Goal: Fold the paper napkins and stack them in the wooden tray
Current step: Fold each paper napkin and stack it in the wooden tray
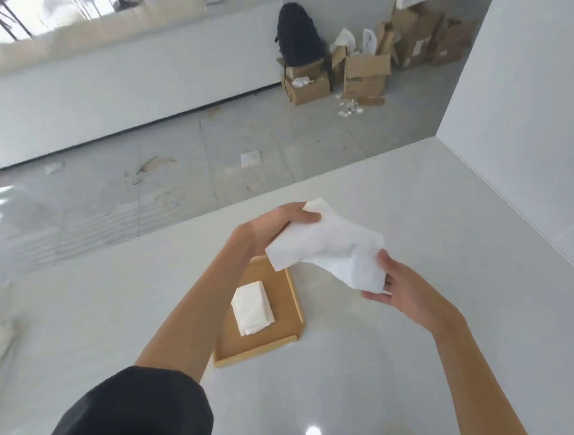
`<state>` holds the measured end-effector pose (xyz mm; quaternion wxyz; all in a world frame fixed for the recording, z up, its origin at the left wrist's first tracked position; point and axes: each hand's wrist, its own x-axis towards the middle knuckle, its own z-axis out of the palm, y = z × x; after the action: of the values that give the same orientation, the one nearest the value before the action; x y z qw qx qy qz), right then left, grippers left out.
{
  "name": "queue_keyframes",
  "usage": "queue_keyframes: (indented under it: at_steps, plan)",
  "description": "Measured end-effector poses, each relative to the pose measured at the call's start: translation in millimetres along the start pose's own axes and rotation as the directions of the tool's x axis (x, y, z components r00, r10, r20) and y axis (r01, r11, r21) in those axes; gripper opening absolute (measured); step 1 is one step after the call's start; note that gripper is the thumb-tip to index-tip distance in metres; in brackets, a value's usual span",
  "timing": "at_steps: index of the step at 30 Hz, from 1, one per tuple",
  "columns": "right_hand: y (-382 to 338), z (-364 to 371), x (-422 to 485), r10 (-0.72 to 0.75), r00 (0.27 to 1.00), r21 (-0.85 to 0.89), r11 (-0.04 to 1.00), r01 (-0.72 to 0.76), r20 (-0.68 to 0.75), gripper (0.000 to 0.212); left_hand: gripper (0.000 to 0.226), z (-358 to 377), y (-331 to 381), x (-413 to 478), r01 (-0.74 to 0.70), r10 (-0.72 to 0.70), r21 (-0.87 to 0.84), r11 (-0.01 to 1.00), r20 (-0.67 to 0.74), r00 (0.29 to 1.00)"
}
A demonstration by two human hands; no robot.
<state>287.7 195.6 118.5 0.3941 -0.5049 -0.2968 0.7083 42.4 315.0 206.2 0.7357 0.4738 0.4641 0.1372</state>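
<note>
— What are the fingers doing?

— The left hand (272,227) pinches the far corner of a paper napkin (329,248), thumb on top. The right hand (392,289) is closed on the near end, fingers underneath. The sheet hangs slack between them, clear of the white counter (427,360).

— Why hold it up like that?

— I'd guess to bring the edges together for a fold before it goes down.

— And the rest?

— Below the left wrist sits the wooden tray (293,297), with a small folded stack (251,307) already inside, towards its left. Probably kept close so each folded one drops straight on.
</note>
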Motion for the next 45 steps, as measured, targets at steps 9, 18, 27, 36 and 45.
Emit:
queue_keyframes:
  at_steps: [9,18,27,36,45]
  plan:
    - [-28.6,121.7,-42.1,-0.229,0.94,0.255,0.953,0.163,0.254,0.088,0.042,2.5,-6.3,-148.5,-0.374,0.336,-0.528,0.763,-0.171,0.926]
    - [-76.7,173.4,-59.5,-0.363,0.931,0.065,0.931,0.36,0.034,0.024,0.041,-5.9,-35.6,-222.3,-0.548,0.437,-0.355,0.757,-0.349,0.829]
    - [-106.0,183.3,-65.9,-0.534,0.844,-0.239,0.826,0.511,-0.043,0.019,0.042,-6.7,-39.4,-238.0,-0.578,0.444,-0.28,0.766,-0.421,0.791]
    - [-111.9,159.9,-73.3,-0.58,0.814,-0.217,0.799,0.561,-0.029,0.02,0.038,-1.6,-40.4,-238.0,-0.661,0.548,-0.185,0.727,-0.423,0.721]
    - [-185.5,195.8,-113.9,-0.464,0.721,-0.697,0.265,0.667,0.514,0.025,0.089,5.3,-11.9,-235.0,-0.466,0.612,0.404,0.787,-0.418,0.671]
